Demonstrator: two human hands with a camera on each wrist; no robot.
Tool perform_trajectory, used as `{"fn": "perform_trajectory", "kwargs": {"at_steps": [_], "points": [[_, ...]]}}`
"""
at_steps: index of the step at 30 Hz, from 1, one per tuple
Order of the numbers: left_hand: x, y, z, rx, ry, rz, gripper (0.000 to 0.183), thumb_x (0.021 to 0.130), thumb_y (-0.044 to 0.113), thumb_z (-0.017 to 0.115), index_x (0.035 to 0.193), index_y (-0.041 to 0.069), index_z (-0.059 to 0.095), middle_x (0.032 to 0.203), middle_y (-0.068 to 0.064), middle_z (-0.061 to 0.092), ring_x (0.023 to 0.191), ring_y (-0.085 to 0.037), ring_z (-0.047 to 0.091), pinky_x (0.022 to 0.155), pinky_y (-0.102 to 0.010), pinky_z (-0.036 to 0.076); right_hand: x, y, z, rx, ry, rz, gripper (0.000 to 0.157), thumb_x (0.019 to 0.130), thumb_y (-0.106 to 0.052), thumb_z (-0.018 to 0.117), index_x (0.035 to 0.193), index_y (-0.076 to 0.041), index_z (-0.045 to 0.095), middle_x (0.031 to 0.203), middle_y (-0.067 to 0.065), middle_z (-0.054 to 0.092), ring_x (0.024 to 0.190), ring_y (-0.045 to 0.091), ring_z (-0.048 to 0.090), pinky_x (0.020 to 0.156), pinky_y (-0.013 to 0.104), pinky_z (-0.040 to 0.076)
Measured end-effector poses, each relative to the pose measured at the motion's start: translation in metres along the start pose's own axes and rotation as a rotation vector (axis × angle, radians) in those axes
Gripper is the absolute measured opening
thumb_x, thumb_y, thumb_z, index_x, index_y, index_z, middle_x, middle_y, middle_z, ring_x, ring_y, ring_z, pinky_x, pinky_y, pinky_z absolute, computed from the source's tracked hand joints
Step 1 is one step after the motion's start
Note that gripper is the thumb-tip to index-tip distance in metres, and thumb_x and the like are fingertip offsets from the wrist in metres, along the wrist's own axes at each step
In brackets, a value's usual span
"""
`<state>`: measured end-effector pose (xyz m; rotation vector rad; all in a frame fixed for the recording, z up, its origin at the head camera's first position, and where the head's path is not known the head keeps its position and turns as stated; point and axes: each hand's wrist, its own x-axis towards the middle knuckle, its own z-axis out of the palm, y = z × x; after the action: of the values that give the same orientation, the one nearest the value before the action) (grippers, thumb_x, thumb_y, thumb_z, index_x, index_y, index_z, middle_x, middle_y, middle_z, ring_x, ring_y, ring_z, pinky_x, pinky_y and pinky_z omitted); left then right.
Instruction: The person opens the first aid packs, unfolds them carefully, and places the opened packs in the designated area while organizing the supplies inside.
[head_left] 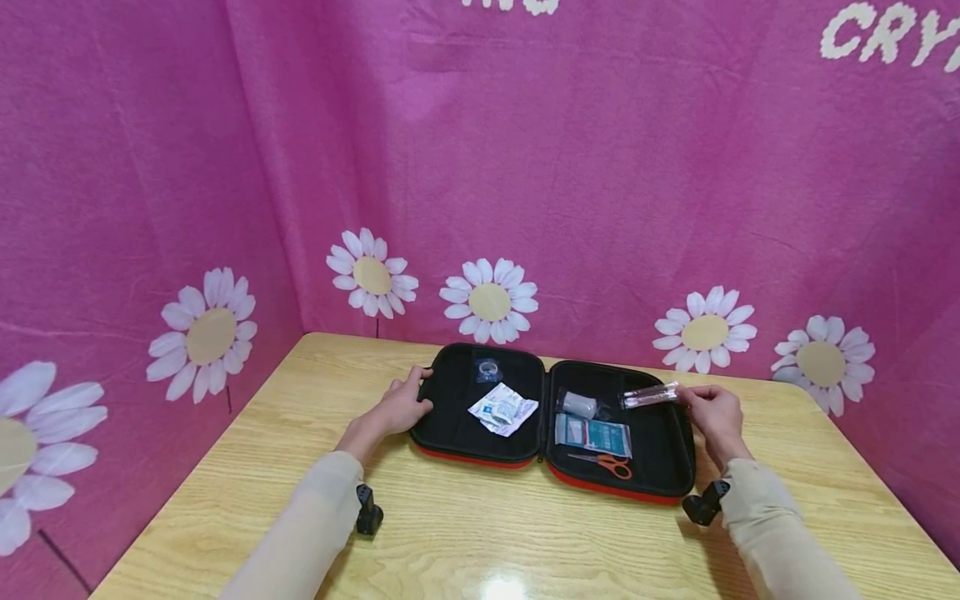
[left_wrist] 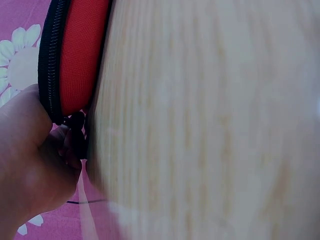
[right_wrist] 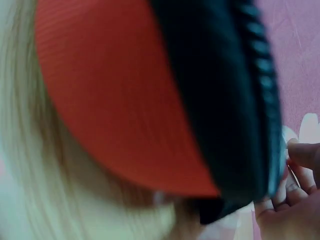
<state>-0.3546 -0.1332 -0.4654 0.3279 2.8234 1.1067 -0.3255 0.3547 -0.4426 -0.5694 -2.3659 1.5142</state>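
Note:
An unzipped first-aid case [head_left: 442, 429] with black lining and a red shell lies spread flat on the table. My left hand [head_left: 401, 404] grips its left edge, thumb toward the near side; the left wrist view shows this hand [left_wrist: 30, 160] beside the zip. Over the right half, my right hand [head_left: 716, 417] pinches the right end of a shiny clear packet [head_left: 649, 395]. In the right wrist view, the case's red corner [right_wrist: 120, 100] covers much of the picture and my fingers show at the right edge. The packet is out of sight there.
The left half holds a tape roll [head_left: 487, 369] in clear wrap and white paper sachets [head_left: 504, 410]. In the right half lie a wrapped white bandage roll [head_left: 580, 405], a teal packet [head_left: 594, 435] and orange-handled scissors [head_left: 611, 462]. A pink curtain [head_left: 600, 183] hangs behind the table.

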Motion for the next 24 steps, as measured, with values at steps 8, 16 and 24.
{"fn": "perform_trajectory", "kwargs": {"at_steps": [8, 16, 24], "points": [[0.0, 0.001, -0.001, 0.015, 0.002, -0.001, 0.057, 0.096, 0.016, 0.055, 0.148, 0.012, 0.031, 0.144, -0.02, 0.047, 0.123, -0.032, 0.038, 0.106, -0.051, 0.036, -0.002, -0.003, 0.01, -0.127, 0.021, -0.084, 0.039, 0.093, -0.028, 0.068, 0.109, 0.007, 0.065, 0.069, -0.01, 0.059, 0.067, 0.006, 0.049, 0.058, 0.022, 0.041], [0.0, 0.001, -0.002, 0.009, -0.007, -0.005, 0.058, 0.096, 0.016, 0.055, 0.148, 0.013, 0.031, 0.143, -0.02, 0.047, 0.122, -0.031, 0.038, 0.106, -0.05, 0.036, -0.006, -0.008, 0.021, -0.336, -0.06, -0.242, 0.032, 0.093, -0.025, 0.067, 0.1, 0.005, 0.071, 0.082, 0.011, 0.073, 0.076, 0.017, 0.056, 0.064, 0.028, 0.039], [0.0, 0.002, -0.002, 0.016, -0.002, -0.006, 0.058, 0.096, 0.017, 0.055, 0.149, 0.013, 0.031, 0.144, -0.02, 0.046, 0.123, -0.032, 0.038, 0.107, -0.051, 0.036, -0.012, -0.019, 0.026, -0.519, -0.206, -0.289, 0.028, 0.091, -0.03, 0.067, 0.096, -0.003, 0.073, 0.094, 0.015, 0.073, 0.09, 0.03, 0.06, 0.074, 0.041, 0.033]]}}
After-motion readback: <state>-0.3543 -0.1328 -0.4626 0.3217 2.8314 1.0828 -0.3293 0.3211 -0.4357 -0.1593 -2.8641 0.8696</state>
